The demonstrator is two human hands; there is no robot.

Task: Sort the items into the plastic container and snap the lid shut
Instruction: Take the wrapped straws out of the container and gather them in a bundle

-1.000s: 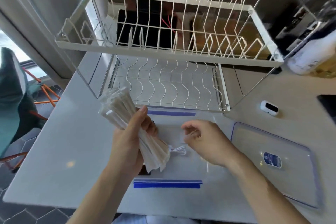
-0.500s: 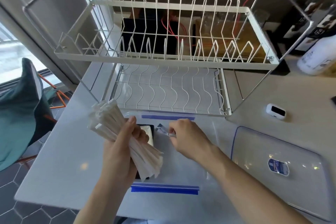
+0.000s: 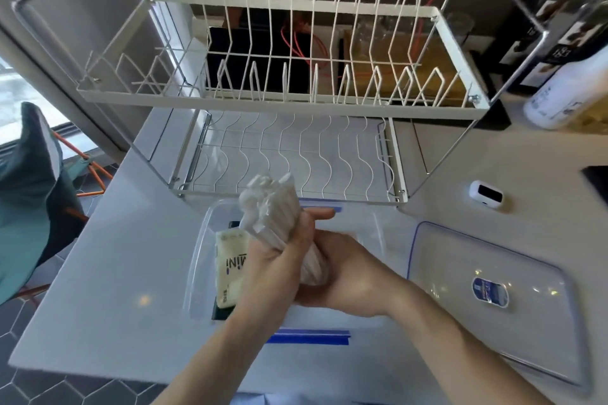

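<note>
From your head camera, your left hand (image 3: 279, 260) grips a bundle of white paper-wrapped sticks (image 3: 279, 217), fingers curled round its middle, the bundle standing nearly upright with its top tilted slightly to the far side. Your right hand (image 3: 348, 273) wraps round the bundle's lower end, just beside and touching your left hand. Both hands hold the bundle above the clear plastic container (image 3: 197, 260), which sits open on the near part of the counter. Inside the container, to the left of your hands, lies a pale yellow packet (image 3: 230, 270) on something dark; what that dark thing is, you cannot tell. The container's lid (image 3: 493, 299) lies flat on the counter just to the right of the container, with a blue label on it.

The counter (image 3: 108, 266) is pale and smooth. Beyond the container stands a white wire dish rack (image 3: 283, 102) with two tiers. A small white device (image 3: 486, 193) lies to the right of the rack, and a white bottle (image 3: 559, 102) stands at the far right. At the left, past the counter's edge, a teal chair (image 3: 29, 194) stands on dark hexagonal floor tiles.
</note>
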